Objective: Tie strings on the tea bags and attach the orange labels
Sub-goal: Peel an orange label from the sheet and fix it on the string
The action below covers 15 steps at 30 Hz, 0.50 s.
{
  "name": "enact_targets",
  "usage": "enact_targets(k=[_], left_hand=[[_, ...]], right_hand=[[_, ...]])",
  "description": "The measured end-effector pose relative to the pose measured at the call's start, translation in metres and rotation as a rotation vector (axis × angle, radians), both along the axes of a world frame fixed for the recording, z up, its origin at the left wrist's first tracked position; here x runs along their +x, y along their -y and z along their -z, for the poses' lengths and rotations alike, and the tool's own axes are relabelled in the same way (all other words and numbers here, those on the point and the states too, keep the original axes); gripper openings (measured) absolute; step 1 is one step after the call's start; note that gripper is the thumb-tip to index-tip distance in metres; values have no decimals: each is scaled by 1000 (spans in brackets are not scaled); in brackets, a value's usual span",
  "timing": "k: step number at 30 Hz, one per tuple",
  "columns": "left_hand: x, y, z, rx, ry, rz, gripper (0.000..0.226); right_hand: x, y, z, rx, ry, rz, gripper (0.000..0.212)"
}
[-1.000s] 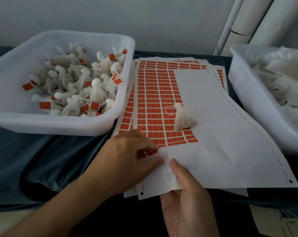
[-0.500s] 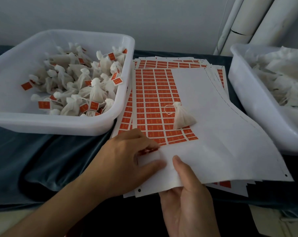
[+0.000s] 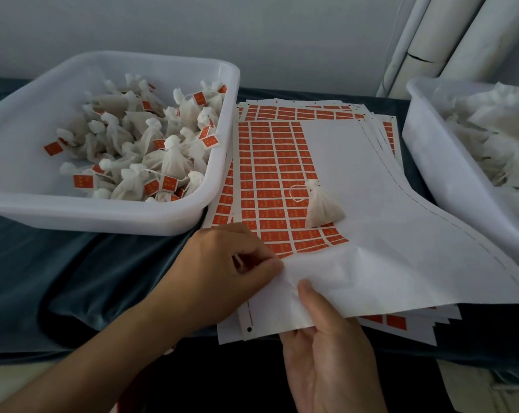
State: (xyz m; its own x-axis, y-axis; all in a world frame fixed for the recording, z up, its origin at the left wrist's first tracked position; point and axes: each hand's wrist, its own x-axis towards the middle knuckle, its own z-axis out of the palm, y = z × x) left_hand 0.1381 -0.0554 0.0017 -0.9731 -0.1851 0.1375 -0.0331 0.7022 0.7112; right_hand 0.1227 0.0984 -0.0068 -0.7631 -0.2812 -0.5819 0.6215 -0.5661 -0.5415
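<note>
A white tea bag [image 3: 322,208] with a tied string lies on the top sheet of orange labels [image 3: 276,174]. My left hand [image 3: 222,272] pinches something small at the sheet's near edge, between thumb and fingers; it looks like a label. My right hand [image 3: 327,347] grips the near edge of that sheet, thumb on top, and holds it lifted off the stack. The sheet's right half is bare white backing [image 3: 386,219].
A white tub [image 3: 174,217] at the left holds several tied, labelled tea bags. Another white tub [image 3: 449,180] at the right holds loose white bags. More label sheets lie stacked under the top one on a dark blue cloth [image 3: 58,263].
My right hand has raised the sheet's near edge further, so the paper bows up and the sheets beneath show at the right. The left hand's fingers have closed tighter at the edge.
</note>
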Motion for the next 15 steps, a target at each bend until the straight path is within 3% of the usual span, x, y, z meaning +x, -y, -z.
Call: enact_targets(k=[7,11,15], left_hand=[[-3,-2,4,23,7,-95,19],[-4,-2,6,67,-7,-143,15],[-6,0,10,170,-39,-214,12]], right_hand=[[0,1,0,52,30,-32,38],[-2,1,1,82,39,-10,49],[0,-3,-2,91,35,-23,41]])
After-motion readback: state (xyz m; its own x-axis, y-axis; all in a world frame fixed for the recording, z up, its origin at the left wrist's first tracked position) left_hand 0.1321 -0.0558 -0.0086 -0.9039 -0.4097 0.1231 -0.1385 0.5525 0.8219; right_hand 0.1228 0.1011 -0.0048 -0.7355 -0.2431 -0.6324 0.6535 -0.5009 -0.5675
